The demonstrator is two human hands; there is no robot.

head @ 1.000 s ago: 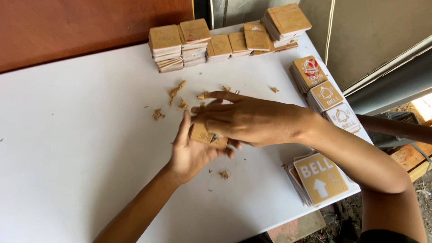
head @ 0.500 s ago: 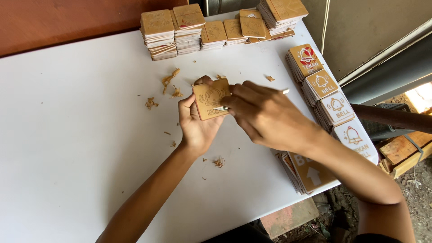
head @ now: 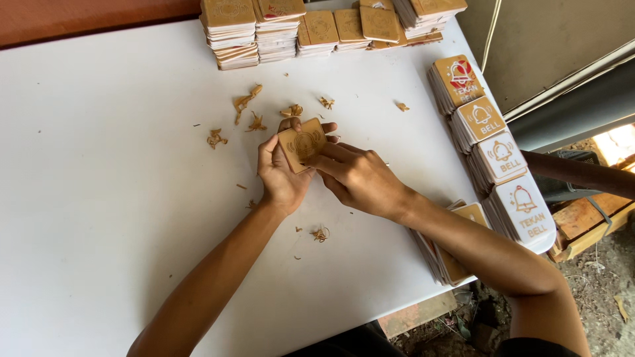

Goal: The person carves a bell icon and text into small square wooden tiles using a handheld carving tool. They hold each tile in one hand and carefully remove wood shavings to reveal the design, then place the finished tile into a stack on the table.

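My left hand (head: 281, 175) holds up a small square wooden plaque (head: 302, 147) with a round engraved bell design, gripping it from the left and from behind. My right hand (head: 360, 180) comes in from the right, its fingertips pressed on the plaque's lower right edge. Both hands hover just above the white table (head: 99, 198), near its middle.
Stacks of similar brown plaques (head: 278, 30) line the table's far edge. A row of finished bell plaques (head: 493, 142), some with white faces, runs along the right edge, and another pile (head: 446, 254) sits by my right forearm. Curled brown peelings (head: 245, 109) lie scattered around my hands.
One second ago both hands were low on the table around the plaque. They have lifted it and turned its engraved face up, with my right fingers now working at its edge.
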